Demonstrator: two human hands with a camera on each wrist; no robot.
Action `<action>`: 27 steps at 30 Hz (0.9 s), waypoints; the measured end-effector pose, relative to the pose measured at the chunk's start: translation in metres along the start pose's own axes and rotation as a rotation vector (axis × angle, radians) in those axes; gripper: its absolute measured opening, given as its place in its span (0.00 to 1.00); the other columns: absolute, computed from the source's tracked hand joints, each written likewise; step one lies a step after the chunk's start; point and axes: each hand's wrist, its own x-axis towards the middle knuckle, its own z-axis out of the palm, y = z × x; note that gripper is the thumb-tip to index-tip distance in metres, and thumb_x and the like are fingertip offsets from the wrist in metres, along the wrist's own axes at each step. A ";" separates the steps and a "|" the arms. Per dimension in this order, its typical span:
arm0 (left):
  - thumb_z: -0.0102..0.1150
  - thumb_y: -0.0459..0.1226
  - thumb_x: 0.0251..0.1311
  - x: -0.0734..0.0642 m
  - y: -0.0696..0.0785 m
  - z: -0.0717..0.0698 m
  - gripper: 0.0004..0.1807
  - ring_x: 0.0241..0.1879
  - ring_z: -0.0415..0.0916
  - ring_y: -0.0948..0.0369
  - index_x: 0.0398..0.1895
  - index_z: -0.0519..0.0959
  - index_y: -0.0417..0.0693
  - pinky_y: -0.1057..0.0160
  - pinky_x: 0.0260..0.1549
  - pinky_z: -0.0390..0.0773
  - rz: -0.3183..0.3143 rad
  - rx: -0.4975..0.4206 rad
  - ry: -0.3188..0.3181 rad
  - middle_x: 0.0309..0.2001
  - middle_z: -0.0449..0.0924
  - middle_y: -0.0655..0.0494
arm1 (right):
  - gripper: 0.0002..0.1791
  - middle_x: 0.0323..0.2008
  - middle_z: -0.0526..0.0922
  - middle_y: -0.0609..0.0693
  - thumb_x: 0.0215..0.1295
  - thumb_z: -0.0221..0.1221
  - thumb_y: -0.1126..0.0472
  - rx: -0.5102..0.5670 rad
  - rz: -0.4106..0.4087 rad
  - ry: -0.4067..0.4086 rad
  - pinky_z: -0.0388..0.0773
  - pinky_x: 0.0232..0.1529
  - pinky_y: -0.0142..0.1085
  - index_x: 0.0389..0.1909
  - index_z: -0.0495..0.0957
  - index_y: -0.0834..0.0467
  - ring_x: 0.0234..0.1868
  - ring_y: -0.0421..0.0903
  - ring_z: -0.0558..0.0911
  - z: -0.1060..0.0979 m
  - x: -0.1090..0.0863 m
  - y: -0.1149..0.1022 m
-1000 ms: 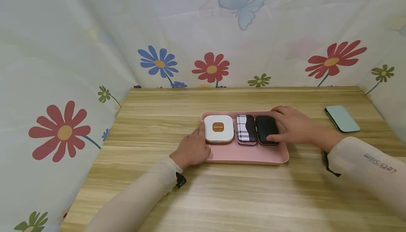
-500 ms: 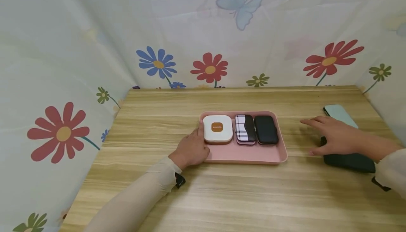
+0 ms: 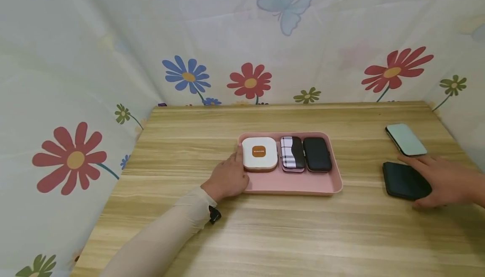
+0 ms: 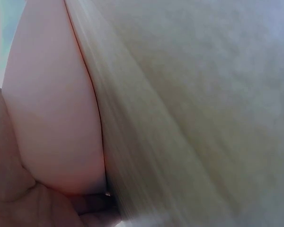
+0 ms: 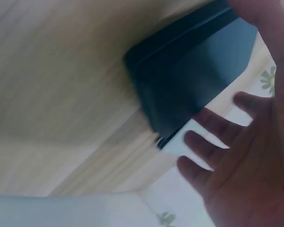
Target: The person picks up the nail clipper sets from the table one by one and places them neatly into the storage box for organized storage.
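At the tray's left end, my left hand (image 3: 227,178) rests its fingers along the wall of the pink tray (image 3: 291,185). Inside the tray, side by side, lie a white case (image 3: 259,161) labelled "MANICURE", a plaid-and-black case (image 3: 291,153) and a black case (image 3: 317,154). My right hand (image 3: 447,182) spreads beside a dark green case (image 3: 403,180) on the table. In the right wrist view, its fingers are extended around the dark green case (image 5: 189,75) with gaps visible. The left wrist view shows the pink tray wall (image 4: 57,109) against the hand; some fingers are hidden.
A mint-green case (image 3: 406,139) lies behind the dark green one, near the table's right side. The wood-grain table (image 3: 295,230) meets a flower-printed cloth (image 3: 337,58) at the back and sides.
My right hand has let go of the black case in the tray and moved right to the dark green case, which has come into view. My left hand stays at the tray.
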 end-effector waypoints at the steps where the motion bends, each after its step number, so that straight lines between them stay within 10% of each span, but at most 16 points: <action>1: 0.42 0.44 0.67 0.000 0.001 0.000 0.46 0.74 0.60 0.50 0.79 0.31 0.36 0.50 0.68 0.65 0.001 -0.002 -0.002 0.76 0.56 0.39 | 0.76 0.59 0.69 0.75 0.28 0.72 0.22 -0.007 0.013 -0.013 0.75 0.46 0.62 0.74 0.53 0.63 0.55 0.76 0.73 0.003 -0.002 0.005; 27: 0.42 0.44 0.65 -0.002 0.000 -0.003 0.48 0.74 0.60 0.50 0.79 0.30 0.37 0.52 0.69 0.64 -0.015 -0.010 -0.005 0.77 0.55 0.38 | 0.62 0.54 0.75 0.72 0.39 0.74 0.35 -0.008 -0.002 0.048 0.79 0.38 0.52 0.68 0.60 0.68 0.43 0.61 0.82 0.005 0.011 -0.005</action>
